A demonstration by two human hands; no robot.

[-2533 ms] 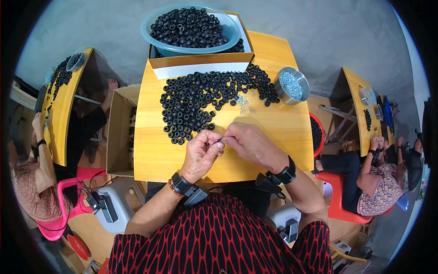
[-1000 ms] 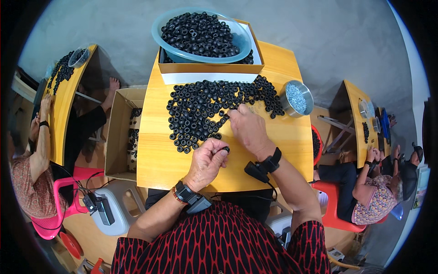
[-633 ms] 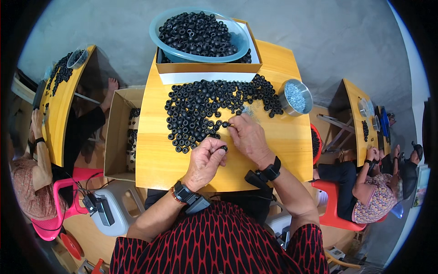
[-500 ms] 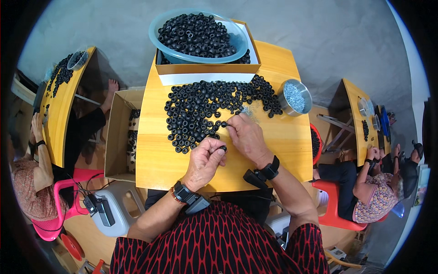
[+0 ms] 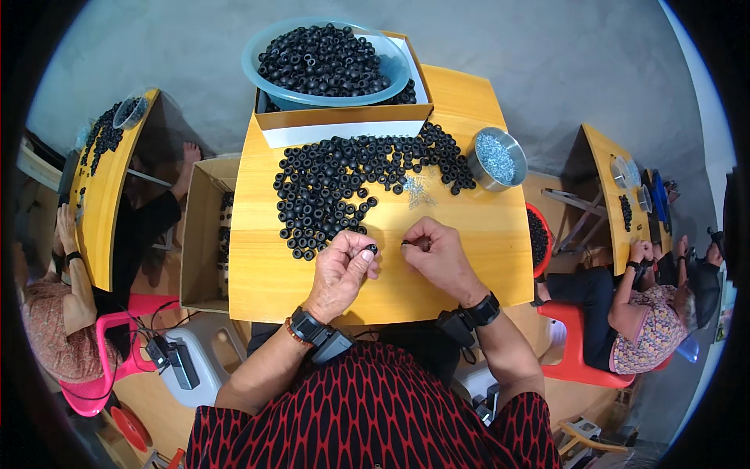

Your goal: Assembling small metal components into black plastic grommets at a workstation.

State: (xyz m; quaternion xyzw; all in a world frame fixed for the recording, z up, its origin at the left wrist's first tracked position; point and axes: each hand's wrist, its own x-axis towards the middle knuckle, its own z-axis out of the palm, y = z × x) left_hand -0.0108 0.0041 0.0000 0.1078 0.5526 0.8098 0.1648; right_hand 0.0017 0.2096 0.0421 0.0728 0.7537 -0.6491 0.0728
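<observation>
Pinched between the thumb and fingers of my left hand [image 5: 342,272] is a small black bead-like part [image 5: 371,248]. My right hand [image 5: 444,259] is closed a short way to the right, with the edge of another small black part [image 5: 405,243] showing at its fingertips. The two hands are apart above the yellow table [image 5: 484,270]. Just beyond them spreads a pile of loose black round parts with holes [image 5: 320,203]. A few thin, pale, metal-looking slivers [image 5: 419,191] lie scattered at the pile's right side.
At the back, a blue basin [image 5: 258,74] of black parts rests on a cardboard box [image 5: 344,119]. A metal cup [image 5: 508,176] of small bluish-silver pieces stands at the right. Beside the table are a large carton [image 5: 200,234] and a red tub [image 5: 544,262]. People sit at tables on both sides.
My right hand has drawn back from the pile toward me, bringing a black part. My left hand keeps its black part and has barely moved. The view has shifted slightly.
</observation>
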